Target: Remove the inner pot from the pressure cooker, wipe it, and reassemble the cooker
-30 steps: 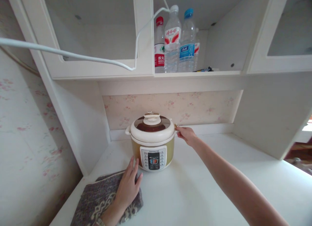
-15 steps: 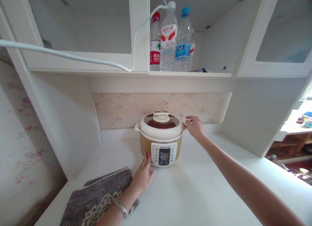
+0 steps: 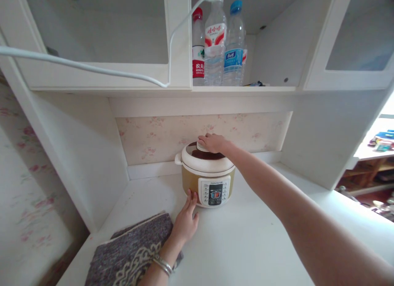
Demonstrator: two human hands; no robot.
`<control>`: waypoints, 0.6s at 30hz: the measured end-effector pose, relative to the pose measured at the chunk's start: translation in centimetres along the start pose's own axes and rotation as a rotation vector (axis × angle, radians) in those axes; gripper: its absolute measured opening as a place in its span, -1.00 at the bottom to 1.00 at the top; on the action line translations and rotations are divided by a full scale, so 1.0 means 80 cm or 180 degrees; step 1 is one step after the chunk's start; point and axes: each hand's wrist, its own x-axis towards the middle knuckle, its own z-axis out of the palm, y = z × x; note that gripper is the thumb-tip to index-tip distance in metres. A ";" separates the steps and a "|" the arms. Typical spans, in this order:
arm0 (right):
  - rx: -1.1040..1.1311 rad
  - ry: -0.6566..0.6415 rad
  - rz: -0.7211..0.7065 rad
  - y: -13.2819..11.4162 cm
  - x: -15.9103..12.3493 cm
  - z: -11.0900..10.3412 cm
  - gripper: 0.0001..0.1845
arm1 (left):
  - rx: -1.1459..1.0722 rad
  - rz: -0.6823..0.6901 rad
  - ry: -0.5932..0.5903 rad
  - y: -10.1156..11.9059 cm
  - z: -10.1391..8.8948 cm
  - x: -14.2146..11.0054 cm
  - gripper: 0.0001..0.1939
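An electric pressure cooker with a gold body and white rim stands upright on the white counter, its front panel facing me. Its brown and white lid is seated on top. My right hand reaches over from the right and is wrapped round the lid's handle, most of which it covers. Low on the cooker's front left, my left hand rests its outstretched fingertips against the body beside the panel. A bracelet circles the left wrist.
A folded dark grey patterned cloth lies on the counter at the left, partly under my left forearm. Several plastic bottles stand in the open cabinet above. A white cable hangs across the cabinet front.
My right hand has moved left from beside the cooker's right side onto the lid handle. My left hand keeps touching the cooker's front. The cooker appears turned slightly, its panel facing more rightward.
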 end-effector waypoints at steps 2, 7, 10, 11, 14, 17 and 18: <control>-0.0080 -0.0057 -0.0019 0.003 0.002 -0.002 -0.41 | -0.0017 -0.0008 -0.0047 0.000 -0.001 -0.001 -0.23; -0.0292 -0.0004 0.0129 -0.006 0.007 -0.001 -0.37 | -0.0027 -0.0018 -0.0119 0.001 0.000 -0.003 -0.21; -0.0335 0.0076 0.0226 -0.013 0.010 -0.001 -0.34 | -0.0008 -0.0017 -0.0105 0.000 0.001 -0.003 -0.21; -0.0342 0.0100 0.0240 -0.013 0.012 -0.001 -0.34 | 0.0001 -0.0005 -0.0090 -0.001 0.002 -0.003 -0.21; -0.0371 0.0165 0.0265 -0.006 0.015 -0.009 -0.34 | 0.0004 0.0032 -0.0079 -0.001 0.002 -0.004 -0.21; -0.0383 0.0214 0.0386 0.016 0.018 -0.022 -0.35 | -0.0045 0.0006 -0.0094 0.000 0.000 -0.003 -0.21; -0.0354 0.0247 0.0482 0.025 0.018 -0.027 -0.35 | -0.0069 -0.0013 -0.0098 0.001 -0.001 -0.002 -0.21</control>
